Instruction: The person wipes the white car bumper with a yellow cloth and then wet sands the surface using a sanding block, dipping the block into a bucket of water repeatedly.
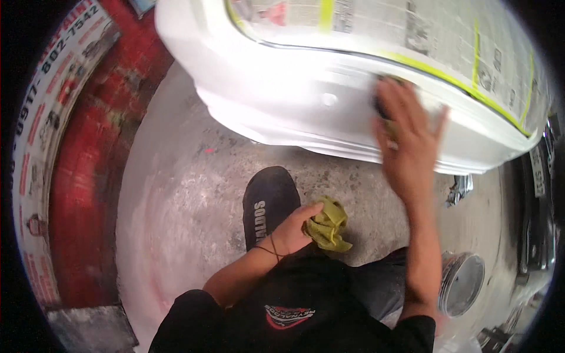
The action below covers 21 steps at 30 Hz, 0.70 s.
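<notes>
Right of upper centre, gripping dark pad [379, 105] against white bumper [282, 88] (long axis sloping down rightward) with right hand [407, 132], the nearer one. Lower centre, clutching yellow-green cloth [331, 226] in left hand [292, 233], apart from bumper.

A short-sleeved black shirt [235, 332] is bearing a red-and-white emblem [288, 316] below the left hand [294, 231]; a thin dark cord [276, 253] is encircling its wrist [268, 248]; dark trousers [376, 282] are showing.

In the head view I observe, at left, a printed banner [66, 88] beside a red-painted surface [109, 153]; centrally, concrete floor [176, 194]; at right, a crumpled silvery scrap [460, 189], a round bucket [449, 270] and a black car [534, 226].
</notes>
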Available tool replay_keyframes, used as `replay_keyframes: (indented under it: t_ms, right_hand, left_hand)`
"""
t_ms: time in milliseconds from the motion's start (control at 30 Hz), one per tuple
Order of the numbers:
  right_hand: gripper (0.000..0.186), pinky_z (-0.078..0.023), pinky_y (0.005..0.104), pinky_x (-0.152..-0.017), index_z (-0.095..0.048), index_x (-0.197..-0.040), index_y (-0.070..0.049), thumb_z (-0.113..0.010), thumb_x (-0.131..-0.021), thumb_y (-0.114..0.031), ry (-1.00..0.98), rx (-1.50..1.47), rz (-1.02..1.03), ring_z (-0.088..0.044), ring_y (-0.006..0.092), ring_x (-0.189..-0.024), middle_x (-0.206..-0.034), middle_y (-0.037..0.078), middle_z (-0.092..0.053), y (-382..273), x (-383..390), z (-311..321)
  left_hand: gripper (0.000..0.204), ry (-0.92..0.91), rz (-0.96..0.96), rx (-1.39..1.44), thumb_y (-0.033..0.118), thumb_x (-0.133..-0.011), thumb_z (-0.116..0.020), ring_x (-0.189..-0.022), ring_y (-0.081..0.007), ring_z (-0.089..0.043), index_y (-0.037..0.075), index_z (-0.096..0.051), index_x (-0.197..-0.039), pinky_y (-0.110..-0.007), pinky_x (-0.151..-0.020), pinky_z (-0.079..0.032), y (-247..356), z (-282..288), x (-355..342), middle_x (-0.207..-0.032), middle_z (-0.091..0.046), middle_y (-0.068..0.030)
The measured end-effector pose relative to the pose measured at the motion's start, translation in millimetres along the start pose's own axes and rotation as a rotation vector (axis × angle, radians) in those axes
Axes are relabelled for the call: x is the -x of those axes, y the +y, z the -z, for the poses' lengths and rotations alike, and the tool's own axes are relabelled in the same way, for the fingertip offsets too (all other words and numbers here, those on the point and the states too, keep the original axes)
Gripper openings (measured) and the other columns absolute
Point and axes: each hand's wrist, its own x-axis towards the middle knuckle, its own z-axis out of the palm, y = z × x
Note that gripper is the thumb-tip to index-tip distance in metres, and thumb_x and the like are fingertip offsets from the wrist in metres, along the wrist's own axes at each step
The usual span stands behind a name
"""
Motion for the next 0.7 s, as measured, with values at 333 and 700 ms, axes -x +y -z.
replay_keyframes:
  t_ms: [333,700]
  right_hand:
    - [0.054,-0.011,0.0732,-0.138,-0.060,-0.167,-0.023,-0.065,-0.113,-0.028,0.089,0.032,0.016,-0.040,0.0312,-0.169,-0.176,0.004,-0.054,-67,-6,-38]
    - [0.054,-0.010,0.0717,-0.139,-0.056,-0.170,-0.032,-0.061,-0.116,-0.028,0.037,0.188,-0.112,-0.042,0.0258,-0.169,-0.177,-0.001,-0.053,31,24,4]
  left_hand:
    - [0.051,0.090,-0.133,0.230,0.038,-0.122,-0.054,-0.141,-0.0326,-0.069,0.001,-0.060,-0.157,-0.050,-0.122,-0.055,31,-2,79,-0.150,-0.071,-0.0168]
    - [0.053,0.302,-0.923,-0.170,0.037,-0.116,-0.065,-0.138,-0.0300,-0.068,0.004,-0.059,-0.157,-0.048,-0.121,-0.055,145,0,79,-0.150,-0.069,-0.0132]
